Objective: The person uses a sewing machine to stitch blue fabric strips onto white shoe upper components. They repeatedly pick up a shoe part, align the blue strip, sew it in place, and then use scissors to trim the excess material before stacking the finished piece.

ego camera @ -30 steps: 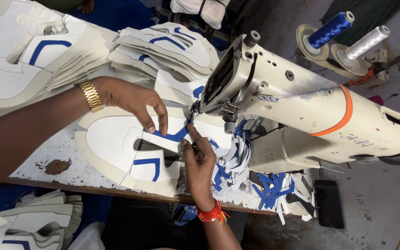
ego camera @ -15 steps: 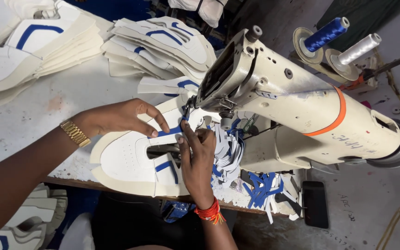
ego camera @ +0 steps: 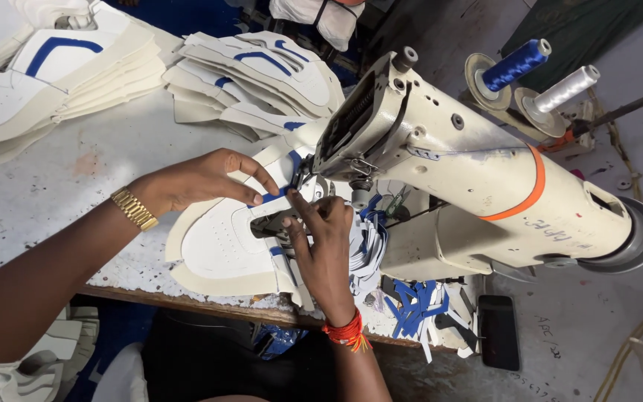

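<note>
Filling the right half of the view: a cream post-bed sewing machine [ego camera: 470,171] with an orange band round its arm, its head overhanging the needle area and hiding part of the work beneath. Carrying everything: a speckled white table [ego camera: 53,186], worn at its wooden front edge. Lying at the far left: a tall stack of white shoe uppers [ego camera: 46,74] with blue trim. Fanning out beside it, behind the machine head: a second pile of cut upper pieces [ego camera: 254,74]. Resting flat in the middle, under both hands: a white shoe upper [ego camera: 217,246] with perforated toe and blue trim, its far end tucked under the machine head. Pressing down on the upper's top edge: the left hand [ego camera: 195,179], fingers spread and flat, a gold watch [ego camera: 134,208] at the wrist. Coming up from below: the right hand [ego camera: 325,246], index finger extended toward the needle, remaining fingers curled over the upper; whether pinching anything, cannot tell. Circling that wrist: a red thread bracelet [ego camera: 347,331]. Spilling just right of the hand: blue and white offcut scraps [ego camera: 411,309]. Lying near the scraps: a black phone [ego camera: 498,331]. Standing behind the machine: a blue thread spool [ego camera: 516,63] and a white thread spool [ego camera: 565,88].
</note>
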